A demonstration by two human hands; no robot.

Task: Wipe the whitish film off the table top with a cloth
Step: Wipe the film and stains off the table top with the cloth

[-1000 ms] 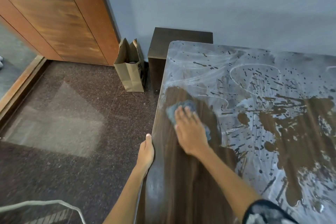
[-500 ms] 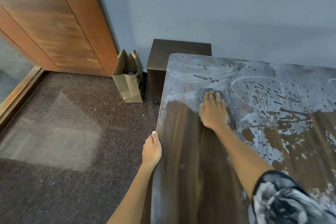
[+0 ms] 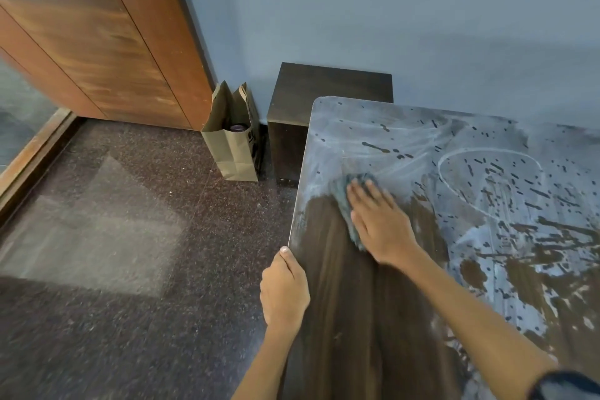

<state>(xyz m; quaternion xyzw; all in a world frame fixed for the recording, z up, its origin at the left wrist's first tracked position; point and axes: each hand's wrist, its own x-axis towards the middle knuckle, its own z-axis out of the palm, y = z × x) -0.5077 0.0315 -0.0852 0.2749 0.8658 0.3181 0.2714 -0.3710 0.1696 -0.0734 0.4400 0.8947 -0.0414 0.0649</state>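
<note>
Cloth: dark grey-blue rag, flat on the table top, pinned under my right hand with its edges showing past the fingertips and to the hand's left.
Right hand: fingers straight and spread, palm pressing down on the cloth; nothing is curled or pinched.
Left hand: nearer me than the right hand, gripping the table's left edge, thumb lying along the top, fingers wrapped out of sight below.
Table top: dark wood, bare and clean from my forearm up to the cloth.
Whitish film: pale, streaked haze beyond the right hand's fingertips and away to its right, flecked with dark spots; a thin strip also remains between the cloth and the left edge.
Step in hand: I judge this mid-wipe, at the border of clean and filmed wood.
Next move: I would push the cloth away from me into the far corner, then sweep right, pressing firmly.
Beyond the table: a paper bag and a dark box stand on the floor.
</note>
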